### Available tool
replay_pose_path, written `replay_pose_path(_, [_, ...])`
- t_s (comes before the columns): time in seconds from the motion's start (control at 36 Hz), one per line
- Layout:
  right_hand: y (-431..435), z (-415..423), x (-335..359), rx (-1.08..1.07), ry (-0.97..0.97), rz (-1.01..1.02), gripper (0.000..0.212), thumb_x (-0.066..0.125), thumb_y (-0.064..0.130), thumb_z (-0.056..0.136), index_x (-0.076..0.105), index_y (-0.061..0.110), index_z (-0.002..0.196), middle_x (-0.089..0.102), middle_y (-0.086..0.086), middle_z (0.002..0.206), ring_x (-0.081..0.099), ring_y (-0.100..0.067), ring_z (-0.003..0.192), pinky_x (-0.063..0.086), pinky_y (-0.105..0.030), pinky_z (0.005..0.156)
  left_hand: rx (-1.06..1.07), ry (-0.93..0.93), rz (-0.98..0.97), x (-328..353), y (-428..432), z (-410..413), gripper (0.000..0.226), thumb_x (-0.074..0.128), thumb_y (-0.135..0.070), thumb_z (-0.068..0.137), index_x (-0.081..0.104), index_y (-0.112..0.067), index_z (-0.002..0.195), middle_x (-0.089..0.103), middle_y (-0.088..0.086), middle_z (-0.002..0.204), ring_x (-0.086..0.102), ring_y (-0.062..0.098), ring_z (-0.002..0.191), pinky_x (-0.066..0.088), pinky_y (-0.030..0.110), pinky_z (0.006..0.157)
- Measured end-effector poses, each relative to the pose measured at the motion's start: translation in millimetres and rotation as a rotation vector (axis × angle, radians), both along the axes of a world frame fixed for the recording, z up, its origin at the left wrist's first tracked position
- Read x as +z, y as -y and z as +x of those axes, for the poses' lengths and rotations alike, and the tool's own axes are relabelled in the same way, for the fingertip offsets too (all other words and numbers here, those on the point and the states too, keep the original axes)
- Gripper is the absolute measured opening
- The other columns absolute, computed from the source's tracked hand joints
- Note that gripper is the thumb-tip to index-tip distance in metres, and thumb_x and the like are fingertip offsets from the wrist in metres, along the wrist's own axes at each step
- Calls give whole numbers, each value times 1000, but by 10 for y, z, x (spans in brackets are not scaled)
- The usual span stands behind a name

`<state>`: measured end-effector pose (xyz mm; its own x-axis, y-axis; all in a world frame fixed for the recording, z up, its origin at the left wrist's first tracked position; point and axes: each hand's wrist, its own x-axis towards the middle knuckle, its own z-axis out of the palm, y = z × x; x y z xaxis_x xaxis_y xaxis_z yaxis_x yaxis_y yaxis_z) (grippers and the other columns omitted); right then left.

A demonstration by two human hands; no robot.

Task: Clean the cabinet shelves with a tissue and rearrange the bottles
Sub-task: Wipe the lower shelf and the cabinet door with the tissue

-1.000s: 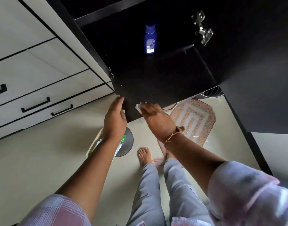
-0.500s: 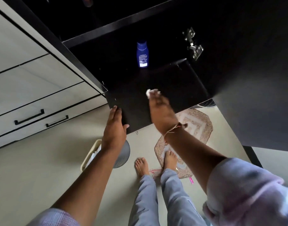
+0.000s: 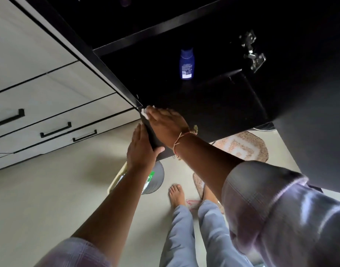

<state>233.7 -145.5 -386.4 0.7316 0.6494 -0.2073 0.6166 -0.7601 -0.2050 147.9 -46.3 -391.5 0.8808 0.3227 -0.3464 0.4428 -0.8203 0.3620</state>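
A dark cabinet shelf (image 3: 213, 105) juts out above the floor. At its back stands a blue bottle (image 3: 187, 63) with a white label, upright and alone. My right hand (image 3: 167, 124) lies flat on the shelf's front left corner, its straight fingers pressing a white tissue (image 3: 144, 112) that peeks out past the fingertips. My left hand (image 3: 140, 149) grips that same corner from below and the side, with the thumb hooked on the front edge.
White drawers (image 3: 55, 112) with black handles are at the left. The open cabinet door (image 3: 309, 93) with a metal hinge (image 3: 253, 54) fills the right. On the floor below are a grey bin (image 3: 155, 180), a patterned mat (image 3: 242, 145) and my bare feet.
My right hand has swept the tissue from the middle of the shelf leftward to the front left corner. My left hand has stayed at that corner.
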Motion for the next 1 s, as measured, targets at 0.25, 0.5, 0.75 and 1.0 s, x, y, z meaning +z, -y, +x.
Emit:
replay_pose_path(0.25, [815,254,29,-453,138,-204,54,36,8,93,34,-6,145,34,-19,151,46,-34,123,44,-42,92,-282,-119,241,62,-23,159,102,71,-47,79,9,-16,154,6,0,163,7,21,150,25,44,115])
replay_pose_path(0.5, [1294,757,51,-568,119,-347,45,36,8,97,42,-13,137,29,-29,150,37,-38,130,43,-43,98,-348,-186,305,138,35,262,104,71,-47,80,7,-10,154,3,8,163,8,23,150,21,44,117])
replay_pose_path(0.75, [1564,614,189,-783,-9,-231,45,35,10,99,36,-3,142,35,-28,145,43,-40,129,42,-47,99,-376,-232,332,186,83,309,104,69,-46,82,5,-6,153,2,12,162,6,25,150,23,42,117])
replay_pose_path(1.0, [1713,87,141,-786,22,-420,35,38,0,97,52,-16,124,47,-40,127,59,-48,106,55,-48,80,-360,-243,282,205,88,327,107,73,-42,80,5,-5,153,1,12,162,6,26,150,22,42,118])
